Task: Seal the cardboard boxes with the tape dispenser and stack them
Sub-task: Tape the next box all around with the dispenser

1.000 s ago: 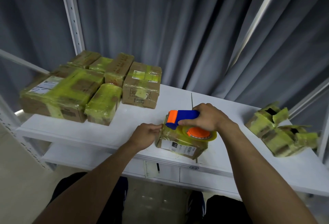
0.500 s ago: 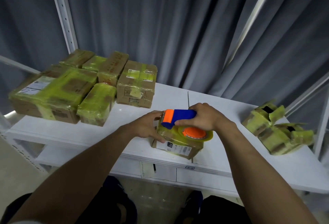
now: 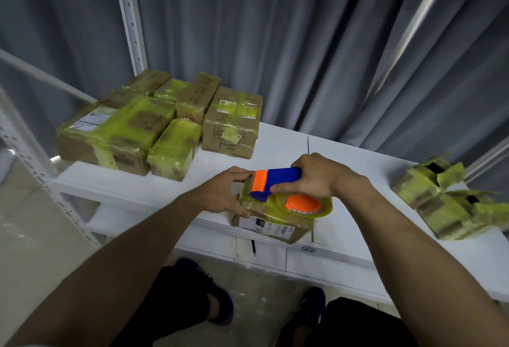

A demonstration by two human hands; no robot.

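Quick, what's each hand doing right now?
Left hand: holds the small box by its left end.
Right hand: grips the tape dispenser on that box.

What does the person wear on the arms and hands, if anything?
The left hand and the right hand are bare, with no gloves. No watch or bracelet shows at the wrists, no ring is visible, and no sleeve covers either forearm.

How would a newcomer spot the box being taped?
Find the white table, then its front edge, between the taped boxes on the left and the open boxes on the right. The small box there is the only one with a blue and orange tape dispenser on top.
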